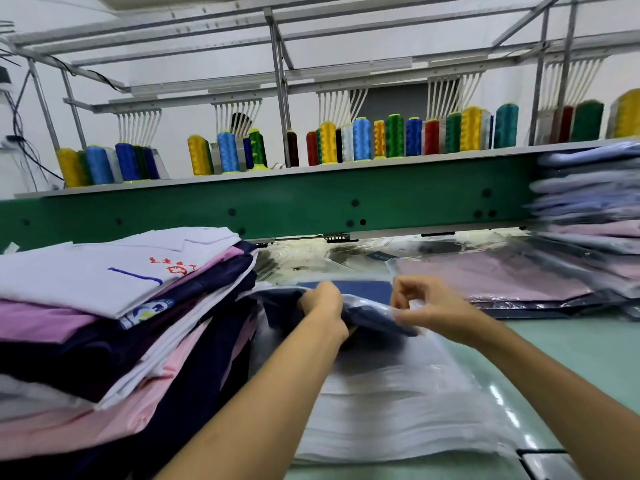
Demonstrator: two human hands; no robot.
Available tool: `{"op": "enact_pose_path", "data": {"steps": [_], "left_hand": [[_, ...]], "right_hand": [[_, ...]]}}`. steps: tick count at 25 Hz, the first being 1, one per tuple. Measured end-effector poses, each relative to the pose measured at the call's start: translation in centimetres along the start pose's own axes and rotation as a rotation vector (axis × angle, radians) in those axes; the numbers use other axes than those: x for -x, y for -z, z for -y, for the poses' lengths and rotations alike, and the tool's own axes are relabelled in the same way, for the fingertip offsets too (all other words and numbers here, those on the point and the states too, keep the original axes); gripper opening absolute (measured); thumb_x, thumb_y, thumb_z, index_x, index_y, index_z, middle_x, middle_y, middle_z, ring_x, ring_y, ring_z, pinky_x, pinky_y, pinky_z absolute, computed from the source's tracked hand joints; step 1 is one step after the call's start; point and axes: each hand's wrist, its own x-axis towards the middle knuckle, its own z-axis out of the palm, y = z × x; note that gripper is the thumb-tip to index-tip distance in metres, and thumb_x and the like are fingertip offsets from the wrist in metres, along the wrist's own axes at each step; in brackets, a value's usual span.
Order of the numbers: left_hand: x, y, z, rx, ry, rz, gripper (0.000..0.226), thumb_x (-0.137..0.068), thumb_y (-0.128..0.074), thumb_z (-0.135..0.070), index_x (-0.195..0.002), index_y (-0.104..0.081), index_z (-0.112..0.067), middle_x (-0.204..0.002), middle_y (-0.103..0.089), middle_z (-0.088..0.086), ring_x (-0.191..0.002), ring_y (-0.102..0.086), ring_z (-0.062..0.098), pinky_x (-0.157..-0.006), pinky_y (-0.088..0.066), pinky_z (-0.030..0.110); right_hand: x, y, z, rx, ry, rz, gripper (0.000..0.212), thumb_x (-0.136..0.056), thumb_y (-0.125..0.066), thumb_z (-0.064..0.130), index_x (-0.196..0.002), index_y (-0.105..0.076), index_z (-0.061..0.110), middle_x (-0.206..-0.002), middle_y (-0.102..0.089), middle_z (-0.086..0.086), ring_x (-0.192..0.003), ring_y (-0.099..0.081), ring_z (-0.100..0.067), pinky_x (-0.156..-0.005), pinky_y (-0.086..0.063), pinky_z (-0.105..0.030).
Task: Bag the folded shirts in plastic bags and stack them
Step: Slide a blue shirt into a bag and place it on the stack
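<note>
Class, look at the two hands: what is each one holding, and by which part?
The left hand grips the navy shirt at its edge; the right hand pinches the plastic bag by its edge.

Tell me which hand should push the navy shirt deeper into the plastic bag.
Left. The left hand grips the navy shirt; the right hand pinches the plastic bag mouth open.

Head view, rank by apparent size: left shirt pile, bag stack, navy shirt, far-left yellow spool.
1. shirt pile
2. bag stack; both are near the camera, so this order is unsure
3. navy shirt, partly hidden
4. yellow spool, far off
</note>
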Motion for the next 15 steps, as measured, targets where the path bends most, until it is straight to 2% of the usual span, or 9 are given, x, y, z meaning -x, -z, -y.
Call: {"op": "enact_pose_path", "data": {"steps": [2, 4, 6, 8, 11, 13, 15], "left_hand": [[-0.9, -0.3, -0.8, -0.113, -0.133, -0.026, 0.033, -0.093, -0.04, -0.007, -0.124, -0.052, -0.005, -0.099, -0.056, 0.013, -0.082, -0.055, 0.029, -0.072, -0.052, 0.036], [-1.6, -0.4, -1.7, -0.24, -0.306, -0.071, 0.028, -0.094, -0.043, -0.004, -0.12, -0.054, -0.003, -0.091, -0.057, 0.007, -0.076, -0.056, 0.023, -0.063, -0.045, 0.028], [-1.9, -0.6, -3.1, -0.261, -0.432, -0.109, 0.023, -0.092, -0.046, -0.001, -0.112, -0.054, -0.007, -0.096, -0.061, 0.006, -0.086, -0.061, 0.026, -0.07, -0.047, 0.03], [-2.0, -1.1, -4.8, -0.251, -0.517, -0.129, 0.025, -0.09, -0.045, 0.002, -0.109, -0.051, -0.013, -0.099, -0.061, 0.007, -0.09, -0.059, 0.027, -0.078, -0.048, 0.033], [-1.6, -2.1, -7.8, -0.283, -0.588, -0.075, 0.02, -0.09, -0.041, 0.002, -0.1, -0.048, -0.014, -0.082, -0.053, 0.003, -0.071, -0.049, 0.019, -0.06, -0.037, 0.03], [-1.2, -3.0, -10.3, -0.302, -0.591, -0.031, 0.016, -0.09, -0.041, -0.001, -0.098, -0.052, -0.01, -0.076, -0.051, 0.004, -0.066, -0.044, 0.018, -0.055, -0.03, 0.028], [-0.8, -4.2, -12.6, -0.33, -0.576, 0.036, 0.019, -0.09, -0.042, -0.005, -0.103, -0.057, -0.008, -0.08, -0.054, 0.007, -0.07, -0.046, 0.02, -0.058, -0.032, 0.028]], "right_hand": [[-0.1, -0.4, -0.2, -0.181, -0.033, 0.021, 0.008, -0.074, -0.065, 0.008, -0.074, -0.058, 0.011, -0.071, -0.065, -0.01, -0.068, -0.058, -0.018, -0.067, -0.048, -0.021], [-0.6, -1.0, -0.6, -0.312, -0.061, -0.17, 0.003, -0.085, -0.063, 0.008, -0.083, -0.061, 0.008, -0.077, -0.07, -0.018, -0.072, -0.064, -0.021, -0.074, -0.053, -0.027], [-1.4, -1.6, -1.5, -0.329, -0.132, -0.397, 0.009, -0.093, -0.059, 0.006, -0.085, -0.062, 0.008, -0.078, -0.07, -0.012, -0.073, -0.063, -0.017, -0.073, -0.053, -0.028], [-2.2, -1.8, -2.2, -0.274, -0.243, -0.53, 0.011, -0.096, -0.057, 0.009, -0.086, -0.061, 0.01, -0.08, -0.069, -0.008, -0.071, -0.059, -0.015, -0.066, -0.047, -0.026], [-3.7, -1.0, -3.1, -0.259, -0.438, -0.656, 0.012, -0.097, -0.054, 0.02, -0.087, -0.058, 0.013, -0.085, -0.066, -0.009, -0.068, -0.053, -0.017, -0.059, -0.039, -0.029], [-4.5, -0.2, -3.3, -0.297, -0.568, -0.577, 0.014, -0.097, -0.052, 0.02, -0.088, -0.061, 0.013, -0.083, -0.066, -0.008, -0.066, -0.052, -0.019, -0.06, -0.039, -0.03], [-5.3, 0.1, -3.6, -0.274, -0.673, -0.313, 0.019, -0.096, -0.052, 0.02, -0.091, -0.068, 0.012, -0.085, -0.069, -0.008, -0.071, -0.057, -0.019, -0.07, -0.044, -0.031]]}}
